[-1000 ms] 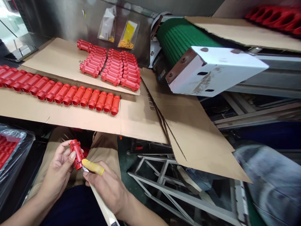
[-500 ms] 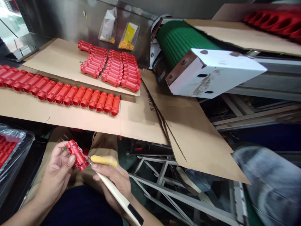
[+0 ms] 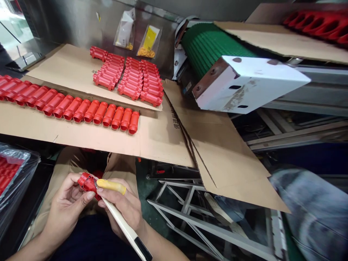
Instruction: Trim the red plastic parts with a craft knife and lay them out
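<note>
Holding red tube (image 3: pixel 86 181) clear of cardboard edge (image 3: pixel 95 145)

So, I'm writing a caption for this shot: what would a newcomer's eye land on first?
Probably the long row of glossy red plastic tubes running along the brown cardboard from the left edge, with more red parts grouped behind it. Next, likely the ribbed green conveyor belt at upper centre, then the yellow-covered finger of the right hand, low in the view.

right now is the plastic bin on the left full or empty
Not empty: red parts show inside the plastic-lined bin. Whether it is full, I cannot tell.
</note>
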